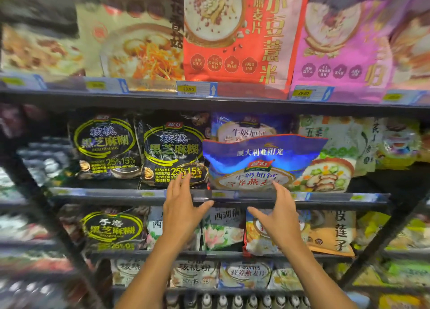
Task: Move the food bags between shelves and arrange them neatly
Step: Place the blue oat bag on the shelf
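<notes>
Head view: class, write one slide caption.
Open left hand and right hand reach toward a blue plastic food bag beside a black sesame bag.

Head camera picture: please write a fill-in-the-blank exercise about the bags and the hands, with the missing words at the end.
1. The sesame bag left of the blue bag is ____ with yellow-green print.
2. The left hand and the right hand, gripping nothing, are both ____.
3. The red bag stands one level ____ the blue bag.
Missing words: black; open; above.
</notes>
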`<move>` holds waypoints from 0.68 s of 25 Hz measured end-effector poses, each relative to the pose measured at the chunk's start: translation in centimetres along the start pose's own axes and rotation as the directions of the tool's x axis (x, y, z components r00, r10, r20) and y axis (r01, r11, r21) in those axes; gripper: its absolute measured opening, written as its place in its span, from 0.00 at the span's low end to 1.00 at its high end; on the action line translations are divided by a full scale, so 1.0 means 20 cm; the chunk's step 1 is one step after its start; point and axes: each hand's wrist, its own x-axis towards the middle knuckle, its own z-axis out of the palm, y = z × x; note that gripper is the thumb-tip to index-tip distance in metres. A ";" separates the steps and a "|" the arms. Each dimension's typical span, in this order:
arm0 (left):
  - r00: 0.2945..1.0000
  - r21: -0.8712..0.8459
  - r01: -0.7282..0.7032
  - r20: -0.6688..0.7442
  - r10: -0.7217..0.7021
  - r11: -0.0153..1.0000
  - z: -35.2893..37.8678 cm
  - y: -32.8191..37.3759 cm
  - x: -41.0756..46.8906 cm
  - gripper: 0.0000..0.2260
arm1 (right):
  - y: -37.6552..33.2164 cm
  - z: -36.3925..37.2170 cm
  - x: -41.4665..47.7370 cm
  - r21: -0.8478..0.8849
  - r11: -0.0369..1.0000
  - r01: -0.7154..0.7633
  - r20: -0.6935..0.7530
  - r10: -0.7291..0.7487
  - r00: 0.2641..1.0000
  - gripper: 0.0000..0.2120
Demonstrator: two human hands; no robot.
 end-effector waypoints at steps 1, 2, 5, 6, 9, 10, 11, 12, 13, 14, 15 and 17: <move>1.000 -0.020 0.004 0.008 -0.004 1.000 -0.03 -0.01 -0.03 0.46 | -0.04 0.01 0.00 0.003 1.000 0.003 0.028 -0.003 1.000 0.49; 1.000 -0.033 0.001 0.019 0.000 0.999 -0.06 -0.01 -0.05 0.46 | -0.08 0.02 0.01 0.025 0.999 -0.021 0.049 0.020 0.999 0.51; 0.999 -0.043 -0.015 0.042 0.017 0.999 -0.12 -0.03 -0.09 0.42 | -0.15 0.05 0.04 0.132 0.990 -0.053 0.088 0.041 0.995 0.50; 0.998 -0.051 -0.017 0.058 0.020 0.999 -0.12 -0.02 -0.08 0.41 | -0.14 0.06 0.06 0.166 0.985 -0.037 0.109 0.019 0.994 0.48; 0.984 -0.119 0.001 0.174 0.020 0.993 -0.09 -0.01 0.01 0.38 | -0.09 0.04 0.18 0.301 0.946 -0.123 0.072 0.106 0.992 0.43; 0.975 -0.152 0.008 0.219 0.026 0.988 -0.07 0.00 0.07 0.38 | -0.08 0.02 0.22 0.332 0.924 -0.188 0.021 0.192 0.981 0.41; 0.967 -0.167 0.011 0.254 0.032 0.986 -0.04 0.02 0.12 0.38 | -0.07 0.01 0.26 0.342 0.911 -0.233 -0.026 0.257 0.966 0.40; 0.961 -0.175 0.004 0.272 0.045 0.985 -0.02 0.04 0.17 0.39 | -0.06 0.01 0.29 0.313 0.916 -0.251 -0.050 0.280 0.959 0.40; 0.958 -0.171 -0.003 0.283 0.052 0.985 0.01 0.06 0.23 0.39 | -0.05 0.02 0.32 0.257 0.935 -0.244 -0.052 0.266 0.963 0.41; 0.954 -0.162 -0.016 0.293 0.064 0.987 0.03 0.08 0.28 0.39 | -0.05 0.02 0.34 0.187 0.955 -0.228 -0.037 0.239 0.970 0.41; 0.946 -0.154 -0.008 0.318 0.057 0.988 0.05 0.09 0.33 0.39 | -0.04 0.03 0.37 0.134 0.967 -0.217 -0.025 0.222 0.975 0.42; 0.923 -0.150 0.028 0.383 0.032 0.988 0.10 0.10 0.45 0.36 | -0.03 0.05 0.41 0.093 0.968 -0.235 -0.012 0.237 0.971 0.44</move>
